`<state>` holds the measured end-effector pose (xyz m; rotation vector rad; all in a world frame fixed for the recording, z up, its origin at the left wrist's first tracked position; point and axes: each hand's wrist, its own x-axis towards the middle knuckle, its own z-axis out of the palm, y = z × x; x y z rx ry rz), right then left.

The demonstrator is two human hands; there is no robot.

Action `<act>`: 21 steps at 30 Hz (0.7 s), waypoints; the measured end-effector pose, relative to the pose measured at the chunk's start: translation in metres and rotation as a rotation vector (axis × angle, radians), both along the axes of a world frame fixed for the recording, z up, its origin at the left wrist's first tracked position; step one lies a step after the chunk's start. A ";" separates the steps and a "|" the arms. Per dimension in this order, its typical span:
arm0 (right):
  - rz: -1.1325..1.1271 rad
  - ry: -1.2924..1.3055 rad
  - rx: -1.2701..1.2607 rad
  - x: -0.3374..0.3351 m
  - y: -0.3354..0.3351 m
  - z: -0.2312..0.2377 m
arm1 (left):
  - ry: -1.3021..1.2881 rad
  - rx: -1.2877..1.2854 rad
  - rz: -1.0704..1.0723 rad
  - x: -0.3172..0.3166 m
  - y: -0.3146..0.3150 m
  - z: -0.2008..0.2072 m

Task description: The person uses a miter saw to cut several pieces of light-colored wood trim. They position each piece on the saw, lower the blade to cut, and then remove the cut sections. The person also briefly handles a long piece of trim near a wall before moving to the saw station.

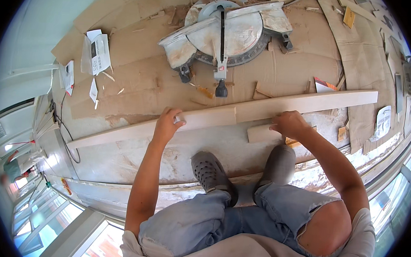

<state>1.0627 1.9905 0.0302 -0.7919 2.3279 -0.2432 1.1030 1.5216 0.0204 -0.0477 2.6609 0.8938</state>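
Note:
Two long pale wooden boards lie end to end across the floor in front of my feet, their ends meeting at a joint near the middle. My left hand [167, 123] grips the left board [206, 117], fingers over its far edge and thumb on the near side. A small whitish patch shows between that thumb and the fingers; I cannot make out what it is. My right hand [290, 124] is closed at the near edge of the right board [327, 101]. Just below the joint, a short wooden offcut [260, 133] lies close to my right thumb.
Beyond the boards a mitre saw [230, 36] stands on cardboard sheets [139, 58] strewn with wood scraps. Crumpled printed papers [99, 53] lie at the left, near a black cable [66, 129]. A person [12, 168] is at the far left. My shoes [212, 173] rest near the boards.

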 end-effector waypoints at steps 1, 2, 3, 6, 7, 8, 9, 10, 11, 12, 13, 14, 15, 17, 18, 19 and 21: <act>0.027 0.055 0.040 -0.001 -0.004 0.002 | -0.022 0.019 0.022 0.003 -0.006 -0.005; 0.019 0.089 0.050 0.000 -0.003 0.000 | -0.092 0.066 0.080 0.002 -0.008 -0.005; 0.012 0.124 0.058 0.000 -0.004 -0.002 | -0.163 0.111 0.140 0.001 -0.010 -0.004; -0.086 0.155 0.014 0.001 -0.003 -0.004 | -0.158 0.140 0.166 0.000 -0.006 0.009; -0.133 0.155 -0.010 0.001 -0.002 -0.003 | -0.119 0.134 0.147 -0.002 -0.002 0.017; -0.187 0.092 -0.120 -0.001 -0.005 0.000 | -0.082 0.133 0.131 -0.002 0.001 0.023; -0.240 0.028 -0.229 -0.003 -0.009 0.003 | -0.046 0.133 0.114 -0.001 0.005 0.029; -0.293 -0.036 -0.337 -0.004 -0.014 0.006 | -0.010 0.133 0.097 0.000 0.007 0.034; -0.319 -0.093 -0.390 -0.006 -0.020 0.013 | -0.004 0.136 0.125 0.001 0.010 0.037; -0.347 -0.152 -0.437 -0.008 -0.027 0.021 | -0.003 0.143 0.153 0.002 0.015 0.037; -0.377 -0.211 -0.484 -0.007 -0.034 0.025 | -0.002 0.151 0.181 0.004 0.019 0.036; -0.396 -0.202 -0.518 -0.007 -0.039 0.027 | -0.014 0.178 0.203 0.004 0.024 0.037; -0.411 -0.196 -0.555 -0.005 -0.045 0.027 | -0.026 0.200 0.229 0.004 0.025 0.038; -0.451 -0.175 -0.603 -0.003 -0.053 0.025 | -0.039 0.234 0.267 0.002 0.029 0.040; -0.475 -0.160 -0.614 -0.003 -0.056 0.023 | -0.040 0.245 0.279 0.000 0.032 0.042; -0.498 -0.145 -0.624 -0.003 -0.057 0.022 | -0.041 0.257 0.292 -0.001 0.035 0.043; -0.561 -0.149 -0.621 -0.006 -0.061 0.024 | -0.003 0.273 0.288 -0.005 0.040 0.051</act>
